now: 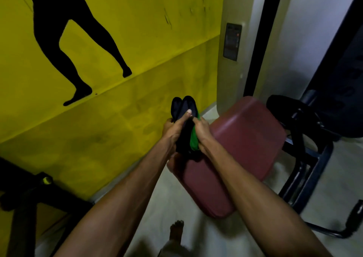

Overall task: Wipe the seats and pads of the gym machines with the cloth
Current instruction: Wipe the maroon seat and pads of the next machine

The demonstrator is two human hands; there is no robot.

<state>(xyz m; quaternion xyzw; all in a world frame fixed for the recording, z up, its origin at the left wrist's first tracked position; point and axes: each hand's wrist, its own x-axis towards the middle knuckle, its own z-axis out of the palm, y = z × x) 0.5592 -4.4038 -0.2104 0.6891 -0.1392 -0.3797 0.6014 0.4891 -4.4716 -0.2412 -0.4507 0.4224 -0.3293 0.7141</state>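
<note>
The cloth [183, 136] is being held in the air by both hands, in the middle of the head view, above the near-left end of a maroon seat pad [245, 131] and not touching it. The cloth is showing a dark navy portion, which is standing up in two rounded folds above the hands, and a green portion, which is lying against the right side of the bundle. The left hand [172, 129] is gripping the dark portion, with the thumb lying straight up along the fabric and the fingers curling behind it. The right hand [202, 132] is gripping the green portion, with the fingers closing round it; the two hands are sitting just beside each other with the cloth between them. The maroon seat pad is lying tilted on a black machine frame [302, 170], and its outline is appearing blurred. A black padded part [284, 105] is sitting just beside the far-right end of the seat, and a large dark back pad [337, 79] is rising at the right edge. A beige column [231, 79] bearing a dark label panel [232, 41] is standing behind the seat. A yellow wall [137, 40] carrying a black silhouette of legs [59, 30] is filling the left side. A bare foot [176, 231] is resting on the pale floor [157, 207] between the forearms.
</note>
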